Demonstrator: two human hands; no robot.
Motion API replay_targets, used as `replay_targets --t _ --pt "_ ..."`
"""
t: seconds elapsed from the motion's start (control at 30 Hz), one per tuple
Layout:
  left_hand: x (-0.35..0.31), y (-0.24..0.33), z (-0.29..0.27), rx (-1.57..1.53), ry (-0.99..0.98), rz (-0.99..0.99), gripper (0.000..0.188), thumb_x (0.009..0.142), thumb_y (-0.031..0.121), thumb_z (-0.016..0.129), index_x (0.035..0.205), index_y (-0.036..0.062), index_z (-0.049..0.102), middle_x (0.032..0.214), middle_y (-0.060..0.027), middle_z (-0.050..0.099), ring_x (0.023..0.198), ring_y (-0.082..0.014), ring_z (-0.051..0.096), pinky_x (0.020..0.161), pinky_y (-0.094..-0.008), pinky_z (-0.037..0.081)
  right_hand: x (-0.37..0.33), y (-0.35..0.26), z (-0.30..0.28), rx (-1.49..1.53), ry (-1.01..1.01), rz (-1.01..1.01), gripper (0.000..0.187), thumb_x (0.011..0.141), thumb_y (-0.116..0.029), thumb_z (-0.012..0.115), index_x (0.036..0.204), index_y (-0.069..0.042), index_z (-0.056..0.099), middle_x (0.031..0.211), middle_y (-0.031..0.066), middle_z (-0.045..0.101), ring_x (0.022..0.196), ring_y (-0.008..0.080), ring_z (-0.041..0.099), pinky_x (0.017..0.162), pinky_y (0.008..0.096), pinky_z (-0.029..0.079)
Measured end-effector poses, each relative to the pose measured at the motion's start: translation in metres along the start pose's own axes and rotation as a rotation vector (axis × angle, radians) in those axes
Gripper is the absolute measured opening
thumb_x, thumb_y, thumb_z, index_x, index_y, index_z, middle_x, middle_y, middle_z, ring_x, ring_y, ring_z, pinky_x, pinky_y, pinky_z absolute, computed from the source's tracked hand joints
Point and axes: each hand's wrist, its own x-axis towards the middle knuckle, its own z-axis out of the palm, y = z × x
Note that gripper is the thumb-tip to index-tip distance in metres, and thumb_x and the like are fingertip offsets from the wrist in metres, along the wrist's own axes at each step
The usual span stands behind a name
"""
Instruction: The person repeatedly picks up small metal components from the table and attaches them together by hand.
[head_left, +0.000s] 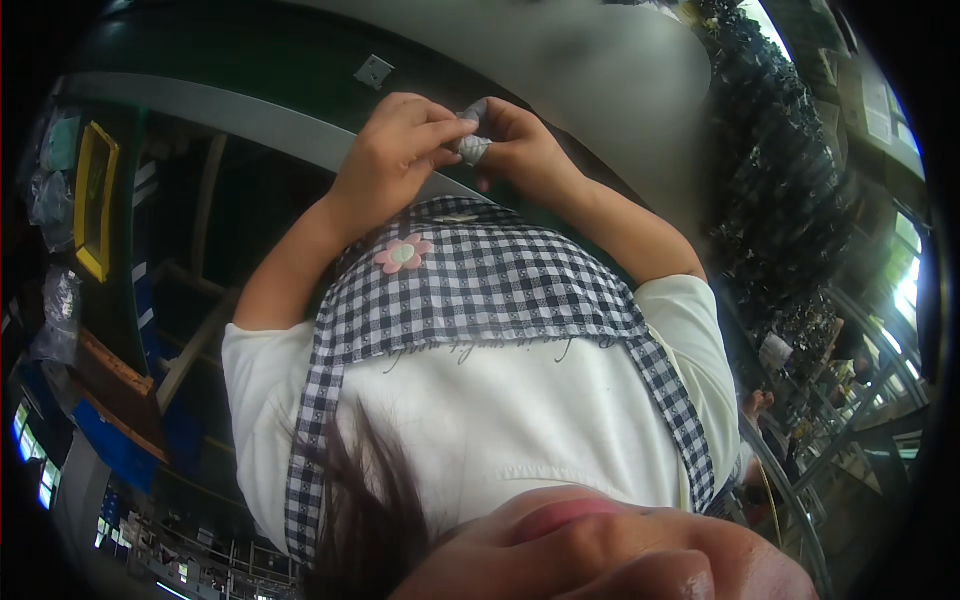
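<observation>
My left hand (392, 148) and my right hand (527, 152) meet in front of my chest, above the near edge of a dark green tabletop. White wrapping (473, 150), which looks like tape, goes around my right thumb. A greyer wrap (476, 110) covers the tip of my right index finger. The left fingertips are pinched together against these wrapped fingers. Both hands are closed, and anything small between the fingertips is hidden. A black-and-white checked apron (480, 285) with a pink flower patch (403, 254) lies just below the hands.
A white socket plate (374, 71) sits on the green surface beyond my left hand. Ahead and right spreads a large pale sheet or bag (610, 75). A heap of dark small parts (780, 170) rises at the right. A yellow frame (95, 200) and plastic bags (60, 310) are at the left.
</observation>
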Motion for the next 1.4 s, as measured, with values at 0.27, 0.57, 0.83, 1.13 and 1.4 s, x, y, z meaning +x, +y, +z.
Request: replay_targets --t 0.27,0.57,0.83,1.13,1.4 --pt "0.024 -0.071 -0.047 0.651 -0.107 0.002 0.040 0.076 0.017 0.067 0.114 0.0089 0.056 0.104 -0.0082 0.056 0.098 -0.0252 0.053 0.081 -0.0349 0.045 -0.009 -0.010 -0.007 0.160 0.060 0.052 0.023 0.083 -0.008 0.063 0.101 -0.006 0.048 0.101 0.0108 0.060 0.086 0.0205 0.064 0.068 0.0281 0.054" --pt "0.005 -0.042 -0.008 -0.013 0.059 -0.263 0.032 0.071 0.005 0.072 0.099 0.0051 0.057 0.087 -0.0072 0.063 0.082 -0.0178 0.063 0.072 -0.0278 0.050 -0.006 -0.027 -0.014 -0.093 0.149 -0.152 0.037 0.075 -0.004 0.070 0.105 -0.004 0.049 0.096 0.0085 0.063 0.088 0.0154 0.062 0.063 0.0249 0.052" --pt "0.016 -0.007 0.016 -0.503 0.201 -0.209 0.031 0.072 -0.008 0.068 0.101 0.0026 0.062 0.100 -0.0080 0.065 0.094 -0.0150 0.062 0.084 -0.0265 0.050 0.007 -0.024 -0.032 0.199 0.036 -0.013 0.038 0.072 -0.012 0.075 0.102 -0.005 0.052 0.087 0.0056 0.062 0.073 0.0110 0.060 0.058 0.0204 0.051" --pt "0.012 -0.004 0.021 -0.330 0.305 -0.010 0.030 0.072 -0.010 0.067 0.100 -0.0004 0.061 0.103 -0.0118 0.065 0.095 -0.0177 0.063 0.084 -0.0273 0.051 -0.001 -0.021 -0.021 -0.081 0.246 -0.227 0.038 0.074 -0.009 0.072 0.104 -0.003 0.050 0.090 0.0064 0.061 0.073 0.0107 0.060 0.062 0.0226 0.053" --pt "0.014 0.006 0.018 -0.529 0.299 -0.144 0.031 0.071 -0.010 0.068 0.101 -0.0008 0.062 0.101 -0.0121 0.065 0.093 -0.0183 0.064 0.082 -0.0284 0.052 -0.001 -0.026 -0.015 0.299 0.097 -0.062 0.032 0.080 -0.010 0.067 0.106 -0.002 0.051 0.095 0.0078 0.059 0.082 0.0155 0.063 0.069 0.0248 0.055"
